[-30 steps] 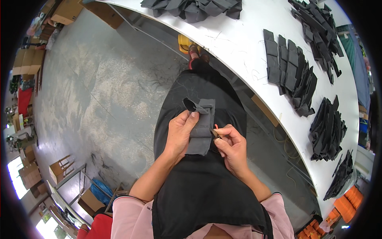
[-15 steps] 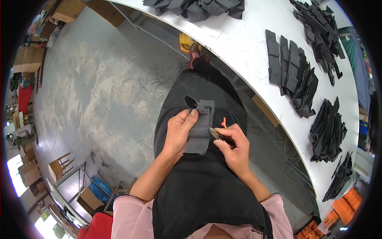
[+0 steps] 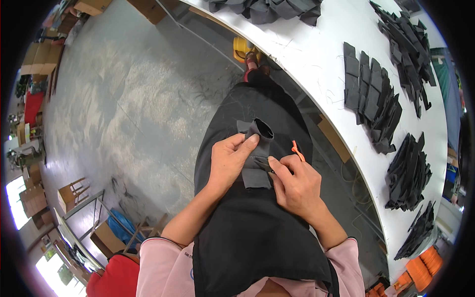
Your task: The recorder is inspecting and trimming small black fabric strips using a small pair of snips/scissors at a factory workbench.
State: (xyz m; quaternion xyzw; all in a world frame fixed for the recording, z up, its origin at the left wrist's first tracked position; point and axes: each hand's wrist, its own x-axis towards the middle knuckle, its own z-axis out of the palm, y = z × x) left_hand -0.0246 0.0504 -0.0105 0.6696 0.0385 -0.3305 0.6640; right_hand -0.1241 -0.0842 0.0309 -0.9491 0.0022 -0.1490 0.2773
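Over my lap, my left hand (image 3: 227, 161) pinches a folded dark grey fabric piece (image 3: 257, 179) between thumb and fingers. The upper part of the fabric curls into an open loop, and its lower end hangs flat over the black apron (image 3: 247, 222). My right hand (image 3: 302, 185) is closed around a small pair of thread snips (image 3: 261, 162). The dark blades lie against the fabric's right side, just below my left thumb; the fingers hide most of the handle. An orange cord loop (image 3: 296, 150) sticks up beside the right hand.
A white table (image 3: 341, 133) curves along my right, carrying several heaps of dark grey fabric pieces (image 3: 408, 171). Loose threads lie on its top. Under its far edge stands a yellow object (image 3: 241, 48) by my feet. Cardboard boxes (image 3: 106, 237) and a wooden stool (image 3: 71, 194) are at the left.
The fabric has turned in my left hand, so its loop now opens to the right. The right hand and snips have moved in closer, over the fabric. The view has shifted slightly.
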